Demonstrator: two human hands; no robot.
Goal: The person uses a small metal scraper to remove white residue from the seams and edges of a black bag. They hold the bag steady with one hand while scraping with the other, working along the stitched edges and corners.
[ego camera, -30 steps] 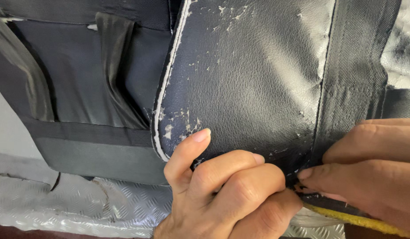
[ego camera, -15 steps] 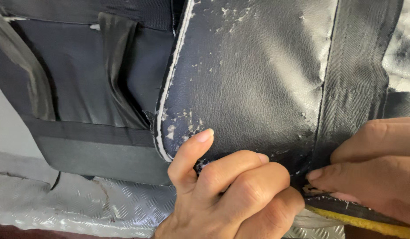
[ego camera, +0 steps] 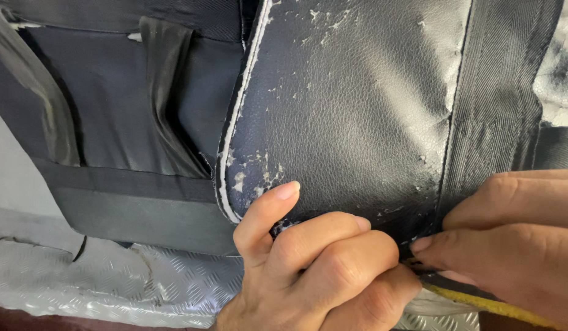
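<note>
Filling most of the view, a dark leather panel [ego camera: 357,116] with a grained face hangs over the near edge of a surface covered in silver tread-pattern sheet [ego camera: 112,282]; its coating is flaked off in pale patches along the top and right, and a white worn line runs down its curved left edge. Behind it on the left sits a darker fabric piece [ego camera: 112,122] with two upright straps and a flat band along its bottom. A woven strip [ego camera: 498,98] with a herringbone weave runs down the panel's right part, beside a stitched seam. Lower down, the left hand [ego camera: 321,276] is curled tight on the panel's bottom edge, thumb pressed flat on the leather face and the other fingers folded under the rim. Just to its right, nearly touching, the right hand [ego camera: 517,245] pinches the same edge at the foot of the seam, fingertips closed together on it. A thin yellow strip [ego camera: 480,301] shows below the right hand, slanting toward the lower right corner; what it belongs to cannot be told.
</note>
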